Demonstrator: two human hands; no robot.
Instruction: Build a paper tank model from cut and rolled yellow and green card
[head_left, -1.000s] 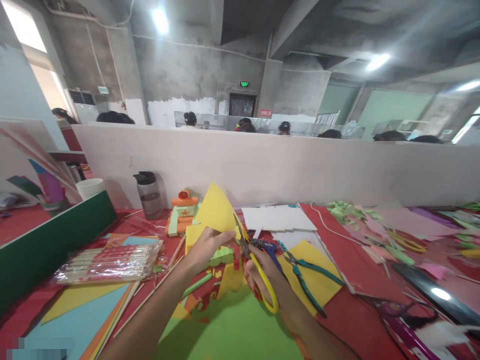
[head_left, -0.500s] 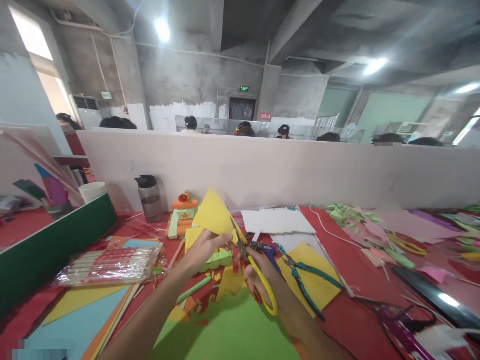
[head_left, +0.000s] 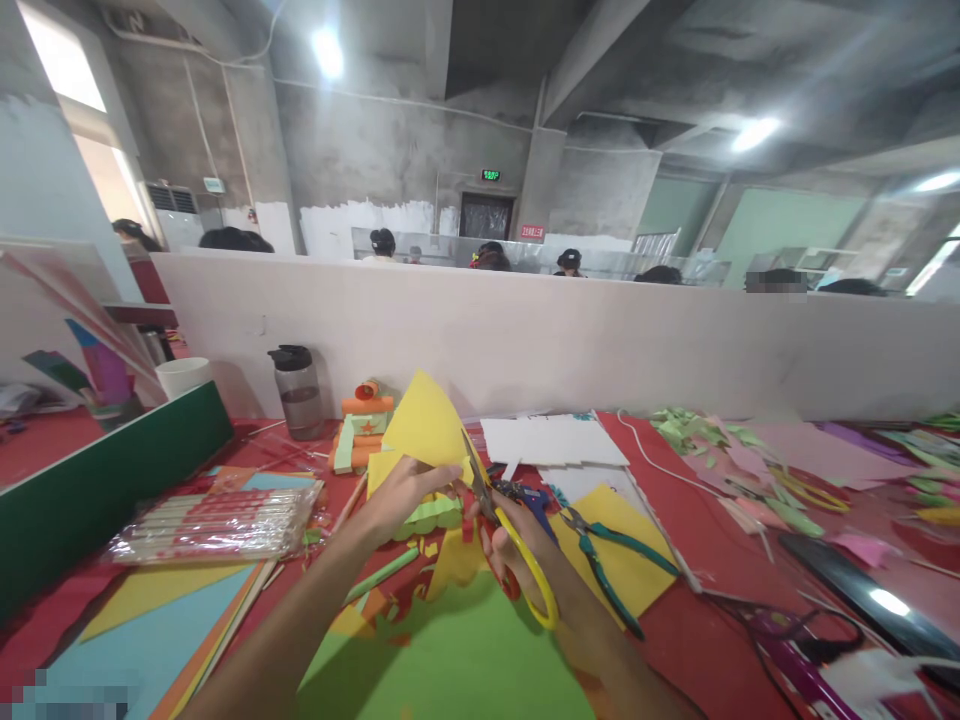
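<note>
Paper (head_left: 422, 420) pinched in the left hand (head_left: 403, 493) and scissors (head_left: 529, 555) clasped in the right hand (head_left: 541, 540) are both partly covered.

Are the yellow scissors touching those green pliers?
Apart. The head view shows a plain gap, with the right grip between the scissors and the pliers.

bottle (head_left: 298, 395) before partition (head_left: 525, 340) | stick packet (head_left: 214, 525) left of scissors (head_left: 486, 497) | pliers (head_left: 587, 532) right (on a paper sheet (head_left: 634, 572)) | phone (head_left: 844, 582) farther right
</note>
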